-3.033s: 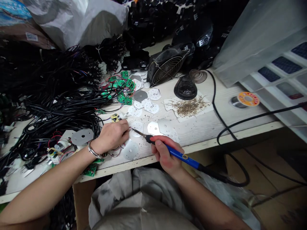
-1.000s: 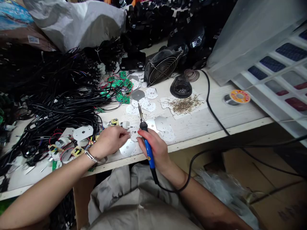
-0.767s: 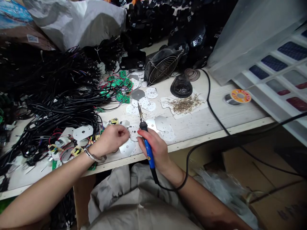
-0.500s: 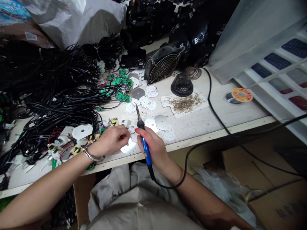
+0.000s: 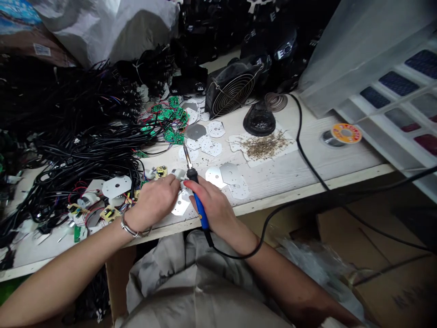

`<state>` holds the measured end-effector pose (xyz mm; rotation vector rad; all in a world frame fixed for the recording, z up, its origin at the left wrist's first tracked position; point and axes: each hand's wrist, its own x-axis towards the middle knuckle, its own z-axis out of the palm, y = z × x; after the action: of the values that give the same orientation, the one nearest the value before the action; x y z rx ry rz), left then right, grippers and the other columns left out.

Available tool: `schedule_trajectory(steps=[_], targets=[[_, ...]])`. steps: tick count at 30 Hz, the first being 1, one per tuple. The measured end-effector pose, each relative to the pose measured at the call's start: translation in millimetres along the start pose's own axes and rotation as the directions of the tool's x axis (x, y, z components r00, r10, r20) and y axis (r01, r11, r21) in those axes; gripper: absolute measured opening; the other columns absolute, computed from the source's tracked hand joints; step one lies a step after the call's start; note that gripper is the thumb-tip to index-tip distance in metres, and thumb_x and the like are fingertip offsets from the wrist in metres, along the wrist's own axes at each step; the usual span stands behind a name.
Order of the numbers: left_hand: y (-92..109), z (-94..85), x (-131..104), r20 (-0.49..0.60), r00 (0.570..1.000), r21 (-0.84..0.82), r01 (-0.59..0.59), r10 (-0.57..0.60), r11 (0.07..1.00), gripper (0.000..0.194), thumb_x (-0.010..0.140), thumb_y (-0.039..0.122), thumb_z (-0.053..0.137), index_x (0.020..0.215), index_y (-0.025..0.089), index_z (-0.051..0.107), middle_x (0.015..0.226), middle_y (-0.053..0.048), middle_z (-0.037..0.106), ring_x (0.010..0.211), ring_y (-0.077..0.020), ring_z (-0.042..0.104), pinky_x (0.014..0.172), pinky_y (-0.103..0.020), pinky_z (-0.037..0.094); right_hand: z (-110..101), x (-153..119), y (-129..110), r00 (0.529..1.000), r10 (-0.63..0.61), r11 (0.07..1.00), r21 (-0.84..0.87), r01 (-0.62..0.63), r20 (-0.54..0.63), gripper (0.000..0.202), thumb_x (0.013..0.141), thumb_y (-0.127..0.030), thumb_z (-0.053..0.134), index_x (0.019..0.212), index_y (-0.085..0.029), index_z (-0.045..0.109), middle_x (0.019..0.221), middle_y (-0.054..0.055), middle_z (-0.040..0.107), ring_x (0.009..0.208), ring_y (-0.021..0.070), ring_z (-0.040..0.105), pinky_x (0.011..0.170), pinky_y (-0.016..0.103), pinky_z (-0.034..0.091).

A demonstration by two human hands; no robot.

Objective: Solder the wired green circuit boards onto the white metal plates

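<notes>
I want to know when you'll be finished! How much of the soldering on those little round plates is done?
Nothing here looks clearly finished. In hand: the right hand holds the soldering iron tip-up, while the left hand pinches a small part beside a round plate. Left: loose round plates and green circuit boards lie scattered further back on the bench, apparently unjoined.

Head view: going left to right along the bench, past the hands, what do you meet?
Black cable pile → left hand → soldering iron in the right hand → bare metal plates → brown debris patch → solder spool.
</notes>
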<state>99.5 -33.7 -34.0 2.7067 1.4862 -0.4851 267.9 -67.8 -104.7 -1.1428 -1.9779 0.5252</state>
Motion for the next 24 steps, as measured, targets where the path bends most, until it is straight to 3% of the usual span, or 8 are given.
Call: schedule_trajectory(steps=[3, 8, 10, 14, 19, 21, 24], targets=[[-8, -2.0, 1, -0.038, 0.999, 0.032, 0.012, -0.011, 0.999, 0.026, 0.094, 0.020, 0.038, 0.088, 0.013, 0.062, 0.084, -0.009, 0.063, 0.070, -0.0206, 0.062, 0.053, -0.029, 0.040, 2, 0, 0, 1.000, -0.010, 1.000, -0.011, 0.010, -0.014, 0.037, 0.096, -0.017, 0.042, 0.131, -0.025, 0.050, 0.117, 0.009, 0.061, 0.104, 0.0234, 0.061, 0.087, 0.037, 0.054], [-38, -12.9, -7, -0.176, 0.981, -0.109, 0.059, -0.078, 0.992, 0.027, 0.095, 0.028, 0.038, 0.090, 0.016, 0.063, 0.088, -0.006, 0.064, 0.070, -0.0171, 0.061, 0.056, -0.027, 0.040, 3, -2, 0, 0.998, 0.013, 0.999, -0.047, -0.016, -0.069, 0.038, 0.094, -0.013, 0.044, 0.129, -0.025, 0.052, 0.120, 0.009, 0.061, 0.102, 0.0233, 0.061, 0.085, 0.037, 0.054], [-42, -18.8, -18, -0.195, 0.980, -0.174, 0.007, -0.041, 0.985, 0.028, 0.095, 0.031, 0.039, 0.090, 0.017, 0.063, 0.086, -0.005, 0.064, 0.074, -0.0167, 0.060, 0.062, -0.027, 0.042, 3, -2, 1, 0.996, 0.023, 0.998, -0.064, -0.028, -0.091, 0.039, 0.094, -0.012, 0.044, 0.130, -0.025, 0.051, 0.124, 0.010, 0.060, 0.104, 0.0244, 0.060, 0.085, 0.039, 0.054], [-31, -17.8, -43, -0.155, 0.976, -0.147, -0.178, 0.155, 0.973, 0.023, 0.092, 0.039, 0.052, 0.095, 0.019, 0.065, 0.087, -0.005, 0.067, 0.084, -0.0206, 0.060, 0.073, -0.033, 0.043, 1, -2, 2, 0.988, 0.001, 0.997, -0.081, -0.014, -0.157, 0.041, 0.092, -0.011, 0.045, 0.130, -0.025, 0.048, 0.123, 0.010, 0.061, 0.102, 0.0247, 0.061, 0.084, 0.040, 0.054], [-10, -0.6, -50, -0.224, 0.947, 0.066, -0.219, 0.229, 0.973, 0.016, 0.092, 0.027, 0.052, 0.094, 0.018, 0.066, 0.082, -0.006, 0.068, 0.079, -0.0214, 0.059, 0.071, -0.036, 0.039, -1, -2, -1, 0.960, -0.148, 0.989, -0.038, 0.143, -0.238, 0.044, 0.087, -0.010, 0.052, 0.128, -0.028, 0.047, 0.104, 0.006, 0.066, 0.095, 0.0218, 0.065, 0.078, 0.037, 0.057], [-1, 3.5, -44, -0.262, 0.925, 0.151, -0.242, 0.274, 0.959, 0.019, 0.092, 0.018, 0.049, 0.104, 0.017, 0.064, 0.096, -0.009, 0.069, 0.089, -0.0227, 0.061, 0.076, -0.036, 0.041, -1, -3, -2, 0.960, -0.114, 0.993, 0.001, 0.119, -0.255, 0.043, 0.087, -0.011, 0.053, 0.126, -0.028, 0.048, 0.106, 0.006, 0.066, 0.096, 0.0218, 0.067, 0.079, 0.037, 0.058], [9, 4.9, -34, -0.215, 0.913, 0.220, -0.301, 0.348, 0.928, 0.025, 0.092, 0.012, 0.045, 0.111, 0.012, 0.062, 0.110, -0.014, 0.067, 0.096, -0.0228, 0.062, 0.078, -0.034, 0.044, 0, -4, -2, 0.964, -0.006, 0.998, 0.059, 0.023, -0.266, 0.040, 0.088, -0.014, 0.053, 0.125, -0.028, 0.050, 0.115, 0.008, 0.065, 0.096, 0.0228, 0.069, 0.081, 0.038, 0.059]])
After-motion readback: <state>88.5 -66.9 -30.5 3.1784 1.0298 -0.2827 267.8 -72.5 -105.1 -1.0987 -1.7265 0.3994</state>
